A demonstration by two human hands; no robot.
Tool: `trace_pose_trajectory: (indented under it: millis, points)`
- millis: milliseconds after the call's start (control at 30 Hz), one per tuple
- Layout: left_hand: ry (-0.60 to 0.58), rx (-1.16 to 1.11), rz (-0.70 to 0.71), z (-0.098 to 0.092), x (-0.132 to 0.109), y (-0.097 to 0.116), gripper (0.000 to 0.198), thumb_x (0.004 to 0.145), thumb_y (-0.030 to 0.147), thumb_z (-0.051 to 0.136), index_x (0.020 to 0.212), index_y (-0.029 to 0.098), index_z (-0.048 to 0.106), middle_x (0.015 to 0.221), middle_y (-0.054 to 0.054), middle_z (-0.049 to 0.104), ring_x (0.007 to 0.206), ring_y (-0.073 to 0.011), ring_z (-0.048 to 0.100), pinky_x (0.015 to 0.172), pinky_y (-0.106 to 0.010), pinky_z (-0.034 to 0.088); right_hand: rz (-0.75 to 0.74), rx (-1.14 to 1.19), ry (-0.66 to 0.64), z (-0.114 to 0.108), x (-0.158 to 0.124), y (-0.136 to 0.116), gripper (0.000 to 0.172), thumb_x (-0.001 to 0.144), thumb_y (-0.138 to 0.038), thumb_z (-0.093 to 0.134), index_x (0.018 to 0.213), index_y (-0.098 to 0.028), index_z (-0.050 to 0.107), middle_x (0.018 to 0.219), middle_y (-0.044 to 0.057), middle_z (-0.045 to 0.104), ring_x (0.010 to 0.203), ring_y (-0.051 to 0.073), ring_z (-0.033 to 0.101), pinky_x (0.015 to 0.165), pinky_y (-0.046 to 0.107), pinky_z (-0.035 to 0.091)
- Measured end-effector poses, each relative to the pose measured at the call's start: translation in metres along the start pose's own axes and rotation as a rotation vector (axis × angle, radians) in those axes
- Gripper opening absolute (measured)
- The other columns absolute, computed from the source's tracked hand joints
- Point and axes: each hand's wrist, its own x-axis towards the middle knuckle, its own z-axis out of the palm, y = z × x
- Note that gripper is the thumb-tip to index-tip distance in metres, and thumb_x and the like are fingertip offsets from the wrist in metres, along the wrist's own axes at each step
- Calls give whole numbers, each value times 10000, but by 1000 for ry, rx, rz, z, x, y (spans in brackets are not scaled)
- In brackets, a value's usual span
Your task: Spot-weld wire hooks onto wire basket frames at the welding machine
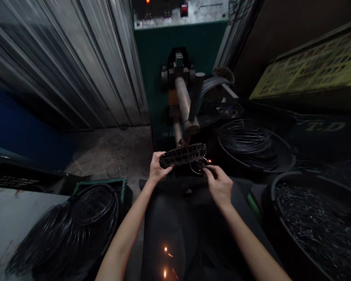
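Observation:
My left hand point(159, 168) is closed on the left end of a round wire basket point(183, 155), thumb below and fingers above. The basket is tilted, its far side close under the electrodes of a spot welder point(178, 105). My right hand point(219, 183) pinches a small wire ring point(196, 167) beside the basket's right lower edge. Whether ring and basket touch, I cannot tell. Orange sparks point(210, 160) fly near the ring, and more glow in front of the dark apron point(169, 218) over my lap.
At left, a green crate point(124, 189) stands by a pile of large wire rings point(73, 226). On the right are a tub point(292, 156) of wire hoops and a tub point(273, 203) of small metal pieces. A yellow crate point(310, 66) is behind them. Loose rings point(117, 166) lie on the floor.

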Motion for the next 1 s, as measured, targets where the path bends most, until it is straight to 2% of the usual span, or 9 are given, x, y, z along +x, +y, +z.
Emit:
trace_pose_trajectory:
  millis: [100, 233, 333, 433, 533, 667, 833, 900, 1000]
  points:
    - [24, 7, -49, -1, -16, 18, 541, 645, 243, 719, 1121, 179, 469, 1006, -56, 532, 944, -186, 548, 837, -354, 490, -75, -133, 7, -42, -14, 21, 212, 861, -358, 551, 889, -182, 664, 830, 42, 663, 746, 163, 615, 723, 289, 476]
    - [-59, -16, -99, -6, -37, 49, 571, 651, 252, 718, 1162, 180, 474, 1056, -76, 529, 980, -200, 543, 852, -359, 488, -143, -310, -51, -85, -37, 56, 274, 892, -367, 470, 913, -177, 666, 857, 66, 661, 762, 178, 621, 731, 307, 482]
    - [-166, 0, -185, -5, -44, 69, 596, 636, 233, 725, 1177, 185, 478, 1063, -70, 530, 990, -204, 537, 872, -363, 479, -54, -350, -202, -99, -56, 81, 372, 889, -452, 412, 857, -181, 665, 812, 71, 667, 726, 192, 627, 697, 322, 491]
    - [-363, 29, -243, 2, -43, 83, 602, 630, 235, 735, 1180, 199, 492, 1060, -60, 528, 1003, -210, 532, 896, -374, 466, 116, -310, -287, -102, -65, 92, 422, 847, -534, 428, 821, -185, 664, 836, 80, 685, 759, 206, 638, 735, 337, 495]
    - [-515, 72, -249, 10, -42, 90, 607, 646, 276, 738, 1198, 214, 493, 1068, -60, 518, 1027, -227, 521, 913, -401, 453, 306, -203, -299, -103, -63, 84, 424, 783, -572, 506, 825, -183, 670, 825, 74, 690, 741, 203, 639, 730, 339, 501]
    - [-605, 85, -231, 9, -42, 93, 733, 657, 276, 741, 1301, 219, 396, 1196, -96, 471, 1141, -262, 470, 997, -463, 390, 560, 40, -216, -105, -55, 53, 437, 691, -554, 637, 865, -154, 665, 672, 40, 651, 564, 158, 591, 541, 283, 492]
    - [-725, 29, -195, -1, -45, 96, 845, 682, 112, 651, 1392, 247, 213, 1368, -116, 358, 1336, -279, 295, 1112, -569, 178, 606, 225, -255, -95, -46, 10, 396, 636, -495, 723, 813, -147, 660, 650, 26, 627, 540, 129, 574, 489, 238, 482]
    - [-715, 32, -206, -1, -45, 98, 805, 684, 44, 581, 1379, 245, 229, 1373, -111, 356, 1352, -269, 272, 1116, -570, 176, 613, 257, -306, -84, -43, -3, 392, 649, -499, 713, 803, -143, 657, 645, 29, 624, 536, 127, 575, 486, 236, 484]
    - [-680, 62, -219, 1, -46, 102, 734, 675, 17, 548, 1338, 224, 310, 1343, -116, 380, 1293, -266, 354, 1107, -555, 228, 625, 281, -381, -67, -41, -12, 398, 672, -511, 689, 813, -141, 653, 656, 37, 634, 557, 136, 595, 510, 240, 496]
